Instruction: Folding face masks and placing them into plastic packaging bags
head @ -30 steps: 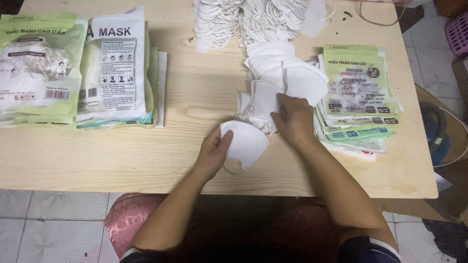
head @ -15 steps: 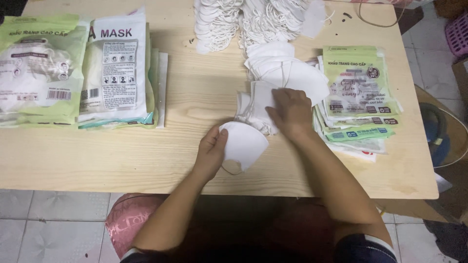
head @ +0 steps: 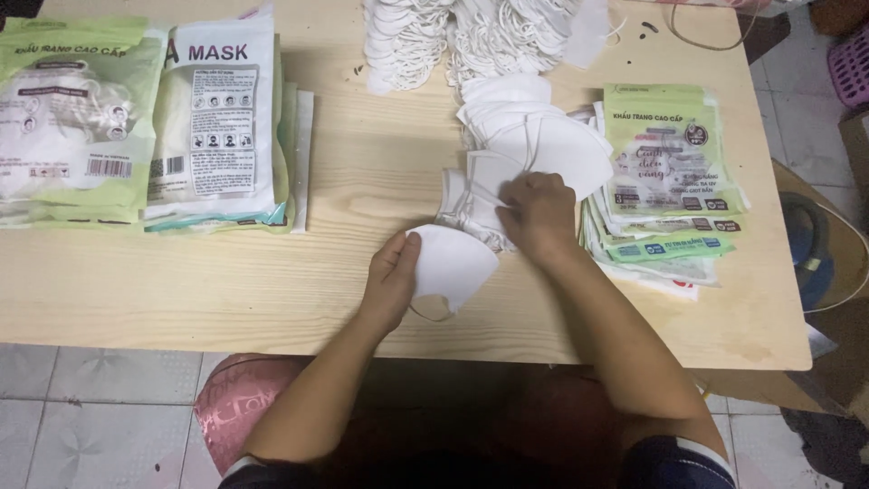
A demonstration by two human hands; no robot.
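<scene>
I see my left hand near the middle of the frame, its fingers curled around the left edge of a folded white mask that lies flat on the wooden table; an ear loop shows just under the mask's lower edge. My right hand sits just right of centre, fingers bent down and pinching into the pile of white masks that fans out above it; I cannot tell whether it has one mask truly gripped or is only pressing on the pile. The held mask touches the lower edge of that pile. At the top centre lies a heap of masks with their loops tangled. To the right of the pile is a stack of flat green pouches. In the upper left are filled packs, green and white, side by side.
</scene>
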